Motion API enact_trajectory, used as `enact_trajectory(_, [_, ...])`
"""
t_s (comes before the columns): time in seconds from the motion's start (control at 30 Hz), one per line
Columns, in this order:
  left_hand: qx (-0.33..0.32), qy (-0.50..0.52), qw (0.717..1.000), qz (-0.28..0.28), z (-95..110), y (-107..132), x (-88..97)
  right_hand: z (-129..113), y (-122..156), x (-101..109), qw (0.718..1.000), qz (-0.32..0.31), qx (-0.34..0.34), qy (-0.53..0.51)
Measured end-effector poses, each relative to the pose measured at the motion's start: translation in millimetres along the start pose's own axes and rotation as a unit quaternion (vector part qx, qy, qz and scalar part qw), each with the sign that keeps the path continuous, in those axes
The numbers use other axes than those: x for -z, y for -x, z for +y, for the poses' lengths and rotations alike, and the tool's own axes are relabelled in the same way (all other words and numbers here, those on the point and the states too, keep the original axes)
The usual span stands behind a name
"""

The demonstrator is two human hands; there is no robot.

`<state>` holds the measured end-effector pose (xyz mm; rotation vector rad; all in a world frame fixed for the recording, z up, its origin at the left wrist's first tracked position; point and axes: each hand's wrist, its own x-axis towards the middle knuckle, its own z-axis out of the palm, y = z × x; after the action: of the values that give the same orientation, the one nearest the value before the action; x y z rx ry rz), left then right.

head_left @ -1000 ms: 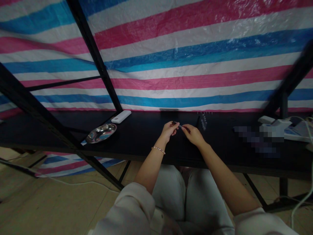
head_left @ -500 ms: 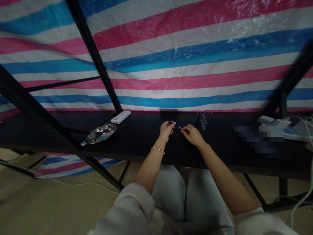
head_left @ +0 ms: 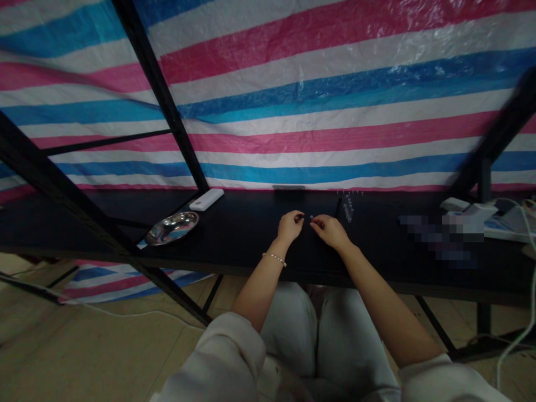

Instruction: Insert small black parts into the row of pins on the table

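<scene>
Resting low over the black table (head_left: pixel 234 237), the two hands sit near its front edge, close together but not touching. The left hand (head_left: pixel 288 225), with a bead bracelet (head_left: pixel 274 258) at its wrist, has its fingers curled in and the thumb meeting the forefinger; I cannot tell whether anything lies in that pinch. The right hand (head_left: pixel 331 230) has its fingertips drawn together on a tiny pale-tipped piece (head_left: pixel 311 217), which pokes out toward the left hand in the gap between the two; it is too small to name. Just beyond the right hand stands a cluster of small clear vials (head_left: pixel 348 210). Well to the left lie a shiny metal dish (head_left: pixel 172 227) and, behind it, a white oblong box (head_left: pixel 206 199). A striped tarp (head_left: pixel 318 106) hangs behind the table.
</scene>
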<state>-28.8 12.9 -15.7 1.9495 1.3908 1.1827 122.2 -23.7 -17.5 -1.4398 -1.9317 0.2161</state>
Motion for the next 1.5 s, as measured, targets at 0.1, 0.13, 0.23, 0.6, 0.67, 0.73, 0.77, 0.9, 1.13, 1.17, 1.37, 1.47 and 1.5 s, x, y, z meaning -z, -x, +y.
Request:
enact_trajectory(0.1, [-0.009, -0.003, 1.000, 0.009, 0.0, -0.4, -0.1, 1.3, -0.4, -0.6, 1.000, -0.003, 0.000, -0.007])
enact_trajectory(0.13, [-0.014, -0.008, 1.000, 0.012, 0.1, -0.6, 0.0, 1.8, -0.6, -0.9, 1.000, -0.002, 0.001, -0.008])
enact_trajectory(0.23, [-0.019, -0.019, 0.999, 0.025, 1.2, -0.7, 0.3, 2.3, -0.6, -1.6, 1.000, 0.005, 0.004, -0.009])
enact_trajectory(0.6, [-0.038, -0.011, 0.999, 0.029, 1.5, -0.4, 1.0, -3.9, 0.9, 6.4, 1.000, 0.021, -0.004, 0.007])
enact_trajectory(0.67, [-0.042, -0.017, 0.998, 0.031, 1.2, -0.4, 0.8, -4.9, 0.5, 9.0, 1.000, 0.016, -0.016, -0.005])
enact_trajectory(0.73, [-0.037, -0.020, 0.999, 0.030, 1.8, -0.1, 1.1, -5.5, -0.4, 12.8, 0.999, 0.008, -0.019, -0.026])
enact_trajectory(0.77, [-0.034, -0.018, 0.999, 0.027, 2.3, 0.1, 1.3, -5.6, -1.0, 15.7, 0.999, 0.003, -0.018, -0.034])
enact_trajectory(0.9, [-0.030, -0.002, 0.999, 0.012, 3.7, 0.7, 1.4, -1.0, -1.8, 36.1, 0.997, -0.055, -0.039, -0.036])
enact_trajectory(1.13, [-0.037, 0.036, 0.998, -0.020, 2.5, 0.1, -2.9, 36.0, 4.2, 76.3, 0.973, -0.166, -0.162, -0.018])
enact_trajectory(1.17, [-0.033, 0.041, 0.998, -0.022, 2.4, 0.0, -3.4, 42.6, 4.8, 78.3, 0.974, -0.147, -0.171, -0.006])
enact_trajectory(1.37, [-0.017, 0.051, 0.998, -0.019, 1.1, -0.8, -5.0, 68.1, 8.2, 73.2, 0.980, -0.002, -0.191, 0.061])
enact_trajectory(1.47, [-0.011, 0.067, 0.997, -0.030, 2.1, -0.4, -6.3, 70.6, 11.7, 69.1, 0.979, 0.026, -0.190, 0.065])
enact_trajectory(1.5, [-0.004, 0.076, 0.996, -0.039, 3.2, -0.1, -6.9, 70.7, 12.9, 68.3, 0.979, 0.029, -0.192, 0.064])
